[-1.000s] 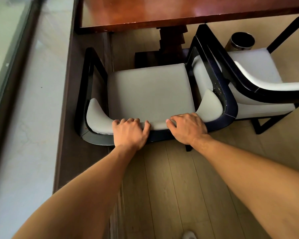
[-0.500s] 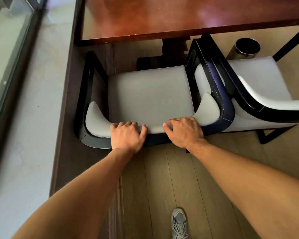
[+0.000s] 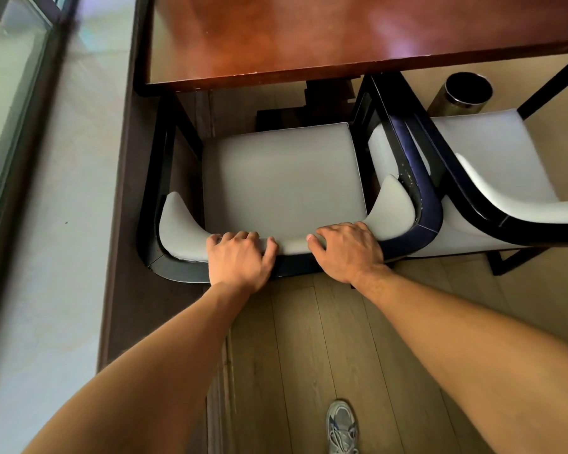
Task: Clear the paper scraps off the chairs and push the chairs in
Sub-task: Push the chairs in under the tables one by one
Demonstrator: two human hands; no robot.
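A black-framed chair with a grey seat (image 3: 282, 178) stands in front of me, its front under the edge of the reddish wooden table (image 3: 309, 34). My left hand (image 3: 238, 258) and my right hand (image 3: 348, 250) both grip the top of its curved backrest, fingers curled over the grey padding. No paper scraps show on this seat. A second, similar chair (image 3: 492, 165) stands to the right, angled away from the table, its pale seat also bare where visible.
A round metal bin (image 3: 462, 95) stands on the floor behind the right chair. A glass wall and pale ledge (image 3: 47, 191) run along the left. Wooden floor lies under me, with my shoe (image 3: 341, 427) at the bottom.
The chair has slid forward toward the table with both hands on its backrest. My foot has stepped forward into view.
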